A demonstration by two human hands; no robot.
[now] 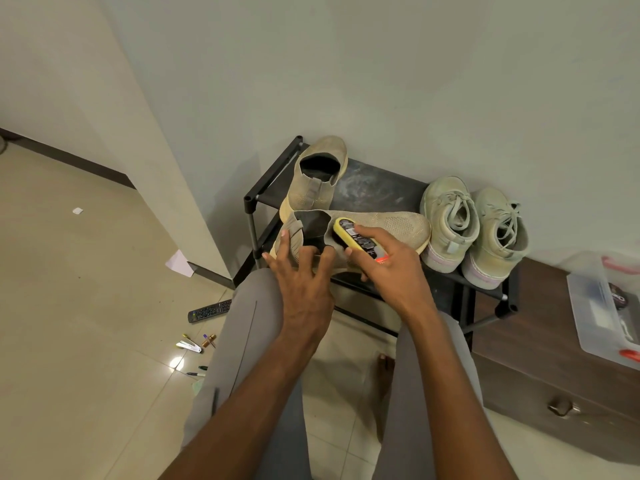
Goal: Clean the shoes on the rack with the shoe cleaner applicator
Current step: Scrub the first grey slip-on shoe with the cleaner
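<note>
A beige knit slip-on shoe (391,226) lies sideways at the front of the black shoe rack (377,188), toe to the right. My left hand (301,271) grips its heel end, with fingers hooked into the opening. My right hand (388,261) holds the yellow shoe cleaner applicator (349,233) and presses it against the shoe's side near the collar. The matching slip-on (317,174) stands at the rack's back left. A pair of pale green lace-up sneakers (474,230) sits on the right of the rack.
A wall runs right behind the rack. A dark wooden drawer unit (554,375) with a clear plastic box (602,306) on top stands to the right. On the tiled floor to the left lie a remote control (209,310), pens and small tools (195,344). My grey-trousered knees sit below the rack.
</note>
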